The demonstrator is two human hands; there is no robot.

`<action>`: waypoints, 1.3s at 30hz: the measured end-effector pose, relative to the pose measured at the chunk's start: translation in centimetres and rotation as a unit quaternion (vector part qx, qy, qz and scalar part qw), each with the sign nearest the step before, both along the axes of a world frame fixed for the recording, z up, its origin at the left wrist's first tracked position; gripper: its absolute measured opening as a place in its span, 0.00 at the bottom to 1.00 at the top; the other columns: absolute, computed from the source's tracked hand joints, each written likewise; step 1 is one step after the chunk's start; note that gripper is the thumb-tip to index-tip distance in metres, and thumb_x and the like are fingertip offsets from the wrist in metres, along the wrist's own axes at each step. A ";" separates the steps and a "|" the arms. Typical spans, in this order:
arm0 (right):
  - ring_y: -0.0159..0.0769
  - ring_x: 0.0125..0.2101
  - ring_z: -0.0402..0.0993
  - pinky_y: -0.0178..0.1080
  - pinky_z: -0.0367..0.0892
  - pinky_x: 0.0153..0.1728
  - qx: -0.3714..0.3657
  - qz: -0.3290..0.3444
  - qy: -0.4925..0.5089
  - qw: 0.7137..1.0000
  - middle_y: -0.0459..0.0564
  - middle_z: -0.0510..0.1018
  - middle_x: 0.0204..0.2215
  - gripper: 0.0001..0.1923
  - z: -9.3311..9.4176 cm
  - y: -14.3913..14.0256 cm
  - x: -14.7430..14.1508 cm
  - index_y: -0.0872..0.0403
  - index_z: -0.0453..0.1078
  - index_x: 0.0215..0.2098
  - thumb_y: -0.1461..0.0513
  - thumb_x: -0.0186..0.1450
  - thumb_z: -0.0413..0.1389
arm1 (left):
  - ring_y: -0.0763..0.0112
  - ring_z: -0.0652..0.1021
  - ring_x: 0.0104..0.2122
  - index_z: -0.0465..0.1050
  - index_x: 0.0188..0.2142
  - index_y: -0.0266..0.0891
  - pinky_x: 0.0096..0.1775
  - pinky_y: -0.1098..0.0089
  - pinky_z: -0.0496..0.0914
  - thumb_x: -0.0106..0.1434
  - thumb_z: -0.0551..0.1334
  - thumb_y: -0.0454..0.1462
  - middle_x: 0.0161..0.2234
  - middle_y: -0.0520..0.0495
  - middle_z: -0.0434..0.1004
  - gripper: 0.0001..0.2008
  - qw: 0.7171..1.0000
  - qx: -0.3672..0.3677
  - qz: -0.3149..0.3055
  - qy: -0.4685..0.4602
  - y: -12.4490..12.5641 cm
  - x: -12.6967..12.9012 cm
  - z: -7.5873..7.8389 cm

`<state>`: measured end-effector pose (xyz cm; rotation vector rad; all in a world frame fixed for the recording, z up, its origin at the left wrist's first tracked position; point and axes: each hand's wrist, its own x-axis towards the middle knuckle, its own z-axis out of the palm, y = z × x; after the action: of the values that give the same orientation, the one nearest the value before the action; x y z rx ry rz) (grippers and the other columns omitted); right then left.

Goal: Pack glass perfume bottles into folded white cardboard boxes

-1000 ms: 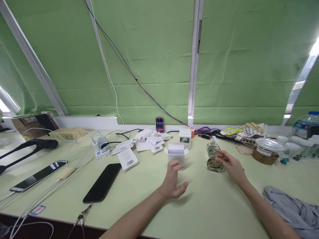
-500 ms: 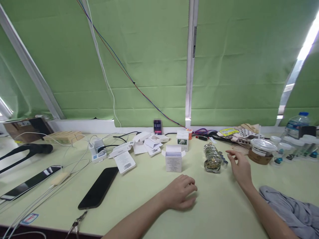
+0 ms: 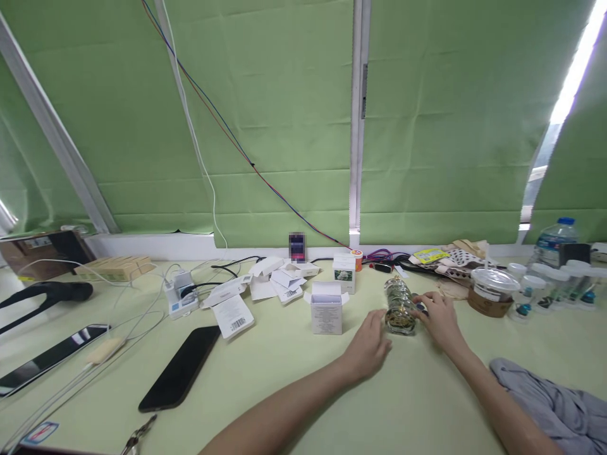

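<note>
A row of clear, shiny round pieces with gold and greenish tones (image 3: 399, 309) runs away from me on the table; whether they are separate containers I cannot tell. My left hand (image 3: 367, 346) is beside its near left side, fingers bent forward and holding nothing that I can see. On the other side my right hand (image 3: 439, 321) reaches in, thumb and index finger apart around a small dark disc (image 3: 421, 308) next to the row. Contact is hard to make out. An open white box (image 3: 327, 317) stands upright, flaps raised, left of the row.
Flattened white cartons (image 3: 233, 316) lie behind and left of the box, near a smaller white box (image 3: 344, 275). A black phone (image 3: 183, 366) and charging cables are at left. A lidded cup (image 3: 494, 291), clear tubs (image 3: 526, 297) and grey cloth (image 3: 545, 398) occupy the right.
Both hands have moved in toward the row of shiny pieces, the left going right and forward, the right going left. The view has shifted slightly; the open box stays put.
</note>
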<state>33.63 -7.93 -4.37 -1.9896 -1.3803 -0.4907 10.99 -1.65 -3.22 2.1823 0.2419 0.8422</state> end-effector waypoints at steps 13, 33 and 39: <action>0.45 0.35 0.65 0.43 0.60 0.39 -0.068 0.042 -0.005 0.997 0.55 0.79 0.36 0.15 1.0 -1.9 -1.9 0.57 0.72 0.44 0.60 0.63 0.51 | 0.64 0.69 0.44 0.63 0.44 0.42 0.48 0.65 0.63 0.51 0.55 0.24 0.41 0.46 0.68 0.21 0.961 -0.204 0.166 -0.082 0.7 3.4 -0.2; 0.45 0.37 0.68 0.44 0.62 0.39 0.010 0.099 0.091 0.991 0.54 0.78 0.34 0.17 2.5 -2.6 -2.6 0.53 0.70 0.35 0.52 0.66 0.44 | 0.65 0.69 0.40 0.62 0.40 0.42 0.43 0.67 0.63 0.50 0.60 0.27 0.38 0.48 0.66 0.17 0.957 -0.175 0.219 -0.071 1.1 3.4 -0.8; 0.47 0.41 0.70 0.47 0.63 0.42 -0.060 0.143 0.091 0.984 0.51 0.79 0.41 0.15 2.0 -2.3 -1.8 0.49 0.73 0.41 0.52 0.63 0.51 | 0.63 0.70 0.42 0.66 0.37 0.42 0.43 0.66 0.65 0.51 0.60 0.27 0.39 0.47 0.69 0.14 0.963 -0.166 0.194 -0.091 1.5 3.6 -0.9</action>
<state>31.84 -10.24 -2.40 -1.8360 -1.5753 -0.0947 14.64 -0.19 -4.11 1.7552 0.6844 1.1225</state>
